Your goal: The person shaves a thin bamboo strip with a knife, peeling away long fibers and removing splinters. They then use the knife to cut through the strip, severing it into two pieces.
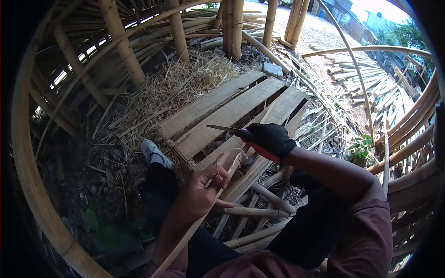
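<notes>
Your gloved right hand (271, 140) grips a knife (223, 128), blade pointing left; your bare left hand (206, 185) grasps a split bamboo strip (187, 234), slanting beside the slatted wooden platform (234, 116).

The left hand (206, 185), bare, closes its grip around a long, pale bamboo strip (185, 236) that slants up from the lower edge of the head view. The right hand (271, 141), in a black and red glove, grips a knife (222, 128), its blade pointing left above the slatted wooden worktop (232, 118). Dry shavings (185, 81) heap beyond the worktop, near a grey block (272, 70) at its far end. A light shoe (155, 154) rests just beside its left side. Cut bamboo pieces (378, 83) lie on sunlit ground at upper right.
</notes>
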Demonstrator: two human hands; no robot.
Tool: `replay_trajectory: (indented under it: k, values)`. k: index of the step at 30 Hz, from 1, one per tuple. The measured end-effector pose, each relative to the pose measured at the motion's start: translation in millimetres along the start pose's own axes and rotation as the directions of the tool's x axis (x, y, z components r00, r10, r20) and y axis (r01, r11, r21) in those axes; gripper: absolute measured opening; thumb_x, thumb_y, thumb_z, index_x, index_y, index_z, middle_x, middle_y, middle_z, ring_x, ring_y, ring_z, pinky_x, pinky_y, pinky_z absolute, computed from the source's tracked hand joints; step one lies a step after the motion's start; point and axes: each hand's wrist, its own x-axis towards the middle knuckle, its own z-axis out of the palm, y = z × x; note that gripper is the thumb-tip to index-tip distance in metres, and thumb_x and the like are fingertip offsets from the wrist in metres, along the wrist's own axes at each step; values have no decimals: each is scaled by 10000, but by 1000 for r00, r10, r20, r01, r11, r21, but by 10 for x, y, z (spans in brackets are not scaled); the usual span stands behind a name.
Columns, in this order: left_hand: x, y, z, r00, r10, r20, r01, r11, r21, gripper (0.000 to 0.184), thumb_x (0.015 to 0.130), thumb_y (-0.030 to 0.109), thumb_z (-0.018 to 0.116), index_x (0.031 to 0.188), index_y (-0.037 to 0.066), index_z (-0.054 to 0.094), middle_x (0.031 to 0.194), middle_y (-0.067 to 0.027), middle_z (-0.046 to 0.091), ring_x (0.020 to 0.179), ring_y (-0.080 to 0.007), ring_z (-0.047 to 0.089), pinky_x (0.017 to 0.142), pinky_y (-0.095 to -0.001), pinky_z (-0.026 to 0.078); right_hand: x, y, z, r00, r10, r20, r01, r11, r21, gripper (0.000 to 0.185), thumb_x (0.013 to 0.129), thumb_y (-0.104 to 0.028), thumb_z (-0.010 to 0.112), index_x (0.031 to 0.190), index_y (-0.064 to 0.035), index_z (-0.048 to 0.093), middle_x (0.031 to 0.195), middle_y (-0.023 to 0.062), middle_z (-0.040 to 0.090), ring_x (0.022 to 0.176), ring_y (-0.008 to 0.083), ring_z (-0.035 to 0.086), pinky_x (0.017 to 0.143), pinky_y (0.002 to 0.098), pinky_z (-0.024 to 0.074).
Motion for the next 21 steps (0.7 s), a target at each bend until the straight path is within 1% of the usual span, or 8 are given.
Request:
replay_trajectory:
  k: [5,7,11,13,14,18,20,21]
  values:
    - [1,15,83,991,64,-118,-58,997,60,178,938,-63,414,872,26,553,1222,-92,512,973,-128,594,554,-275,627,8,21,-14,1000,14,7,-14,1000,20,584,922,-639,411,974,-134,698,865,143,693,881,319,672,773,398,507]
    - [-1,32,111,989,114,-94,-101,986,132,220,933,-62,357,821,17,529,1338,-132,437,981,-164,604,539,-293,629,-22,68,21,971,121,-204,-84,979,184,593,922,-637,419,976,-110,687,878,158,688,855,327,666,783,405,498]
    - [-4,56,143,981,168,-99,-144,966,213,266,932,-59,330,741,6,504,1442,-179,366,984,-201,617,510,-314,630,-85,139,-131,971,210,-114,-149,904,401,615,920,-629,433,974,-62,665,763,139,656,691,273,643,670,378,496]
    - [-10,27,158,974,166,-152,-137,973,185,229,902,-88,362,778,-5,536,1358,-160,417,965,-187,623,516,-295,629,-249,87,-159,911,293,292,-412,587,697,589,915,-595,480,920,-26,630,623,64,540,519,180,526,509,315,430]
    - [-12,13,160,966,161,-202,-130,979,157,209,872,-117,394,815,-16,568,1275,-142,467,946,-174,629,522,-275,628,-316,27,-193,854,253,455,-520,431,737,512,921,-544,514,907,-40,601,561,-11,402,422,103,389,402,268,306]
    - [-18,4,158,964,154,-218,-119,979,165,304,820,-148,342,940,-39,599,1142,-101,520,809,-100,598,542,-279,630,-383,88,-151,816,233,529,-577,266,772,449,929,-506,524,906,-61,573,536,-29,374,380,103,333,367,273,262]
    - [-22,42,172,963,141,-229,-106,982,158,490,781,-168,321,1206,-61,541,936,-40,512,701,-47,510,562,-269,624,-481,37,-119,835,340,432,-497,130,858,446,939,-509,511,899,-68,563,523,-43,365,369,100,332,359,267,251]
    - [-24,48,170,963,145,-228,-111,982,156,490,781,-168,321,1206,-61,541,936,-40,512,701,-47,510,562,-269,624,-531,-3,-110,835,396,383,-443,72,893,446,944,-510,504,895,-71,558,516,-51,361,364,99,331,355,263,245]
